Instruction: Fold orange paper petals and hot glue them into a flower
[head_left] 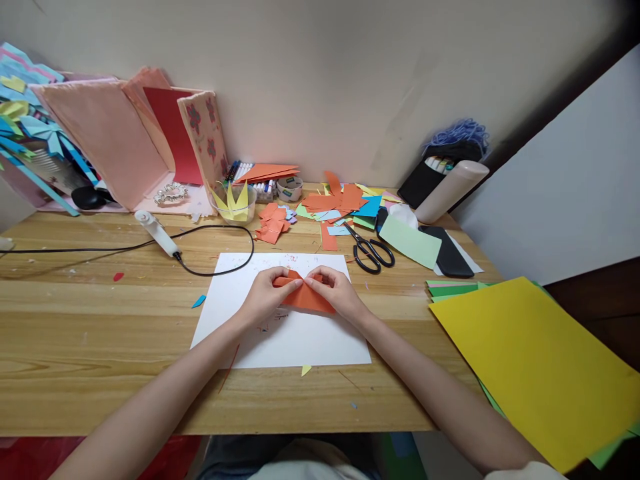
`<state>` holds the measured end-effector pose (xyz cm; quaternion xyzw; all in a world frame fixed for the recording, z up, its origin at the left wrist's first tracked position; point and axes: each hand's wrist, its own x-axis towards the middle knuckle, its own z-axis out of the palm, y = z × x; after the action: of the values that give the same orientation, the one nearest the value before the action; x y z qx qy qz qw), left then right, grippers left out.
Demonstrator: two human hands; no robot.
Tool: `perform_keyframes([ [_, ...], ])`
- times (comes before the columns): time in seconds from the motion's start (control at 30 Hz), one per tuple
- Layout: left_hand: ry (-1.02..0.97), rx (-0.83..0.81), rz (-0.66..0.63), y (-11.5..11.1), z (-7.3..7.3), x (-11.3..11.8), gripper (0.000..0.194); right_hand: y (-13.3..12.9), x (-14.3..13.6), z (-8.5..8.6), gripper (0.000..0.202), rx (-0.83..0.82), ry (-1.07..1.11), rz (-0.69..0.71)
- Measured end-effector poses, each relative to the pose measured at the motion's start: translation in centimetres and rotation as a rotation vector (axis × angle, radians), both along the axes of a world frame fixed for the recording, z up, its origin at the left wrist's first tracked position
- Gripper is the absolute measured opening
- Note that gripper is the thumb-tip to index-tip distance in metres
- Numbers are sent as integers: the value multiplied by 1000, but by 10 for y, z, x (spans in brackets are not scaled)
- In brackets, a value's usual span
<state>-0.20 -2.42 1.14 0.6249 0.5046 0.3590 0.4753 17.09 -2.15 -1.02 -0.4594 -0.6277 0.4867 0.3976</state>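
Note:
Both hands pinch a small piece of orange paper [311, 300] over a white sheet [300, 345] on the wooden table. My left hand [267, 291] grips its upper left part, thumb in front and fingers behind. My right hand [339, 291] holds the upper right part in the same way. The two thumb tips nearly meet at the middle of the paper, where it looks folded. The fingers behind the paper are partly hidden. Small coloured marks dot the white sheet.
Black-handled scissors [371, 252] lie beyond my right hand, near orange paper scraps [340, 200]. A white glue gun [159, 235] trails a black cable at the left. Yellow sheets [535, 367] overhang the right edge. A pink box [105, 133] stands at the back left.

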Motion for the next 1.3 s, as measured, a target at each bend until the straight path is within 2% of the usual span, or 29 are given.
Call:
perform_keyframes([
  [0.23,-17,-121,-4,1,-3,0,33,-3,0,2,16,64,-52,13],
  [0.47,-28,-59,114,2,-7,0,34,-3,0,1,21,9,-20,-41],
  [0.57,-14,-92,77,2,-6,-1,35,-2,1,1,20,-6,-31,-51],
  [0.73,20,-26,26,4,-6,-2,32,-2,1,3,21,11,-40,-9],
  [0.87,45,-36,62,6,-6,-3,31,2,7,5,32,-146,61,9],
  [1.0,57,-60,-4,5,-5,-4,29,6,16,4,34,-363,187,109],
  [1.3,113,-59,-120,3,-3,-4,29,8,23,6,31,-446,91,229],
])
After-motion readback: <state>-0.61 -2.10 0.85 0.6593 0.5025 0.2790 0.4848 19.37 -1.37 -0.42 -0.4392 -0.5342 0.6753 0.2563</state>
